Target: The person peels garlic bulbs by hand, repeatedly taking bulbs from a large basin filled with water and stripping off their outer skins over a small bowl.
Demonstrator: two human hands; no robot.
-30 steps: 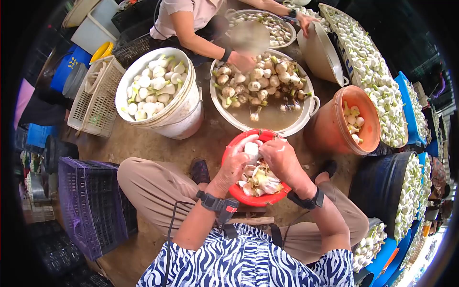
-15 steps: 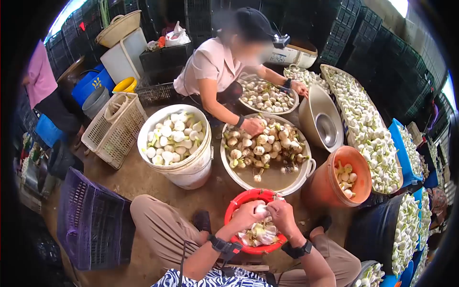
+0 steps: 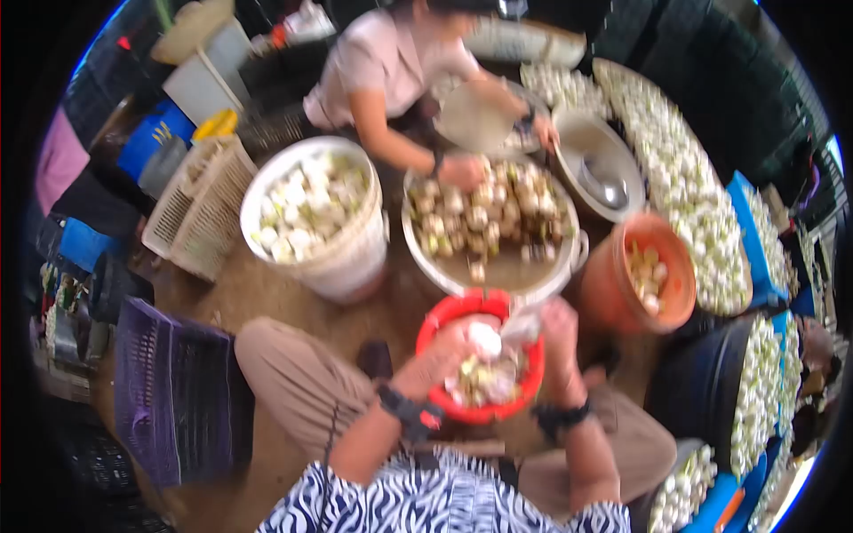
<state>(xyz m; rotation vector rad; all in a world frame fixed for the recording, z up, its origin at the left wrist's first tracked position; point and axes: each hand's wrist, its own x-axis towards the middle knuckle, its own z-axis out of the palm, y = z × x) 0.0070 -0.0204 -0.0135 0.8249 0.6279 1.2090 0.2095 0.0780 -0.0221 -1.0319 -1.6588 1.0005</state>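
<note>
My left hand point(image 3: 442, 357) is closed around a smooth white garlic bulb point(image 3: 484, 339), held over the red basin point(image 3: 425, 338). Loose garlic skins point(image 3: 484, 382) lie in that basin, which sits between my knees. To the right of the bulb, my right hand point(image 3: 560, 330) is blurred, its fingers pinched on a pale strip of garlic skin point(image 3: 522, 327). Just beyond the red basin stands a wide, light-coloured basin point(image 3: 444, 282) of unpeeled, brownish garlic bulbs point(image 3: 484, 209).
Across from me a person point(image 3: 378, 71) reaches into the wide basin and touches a metal bowl point(image 3: 591, 142). A white bucket point(image 3: 342, 266) of garlic is left, an orange bucket point(image 3: 609, 289) right. A purple crate point(image 3: 178, 391) stands by my left knee; garlic trays point(image 3: 680, 195) line the right.
My right hand has moved right, away from the bulb, with a strip of skin between its fingers. My left hand keeps the bulb. The view has shifted and blurred.
</note>
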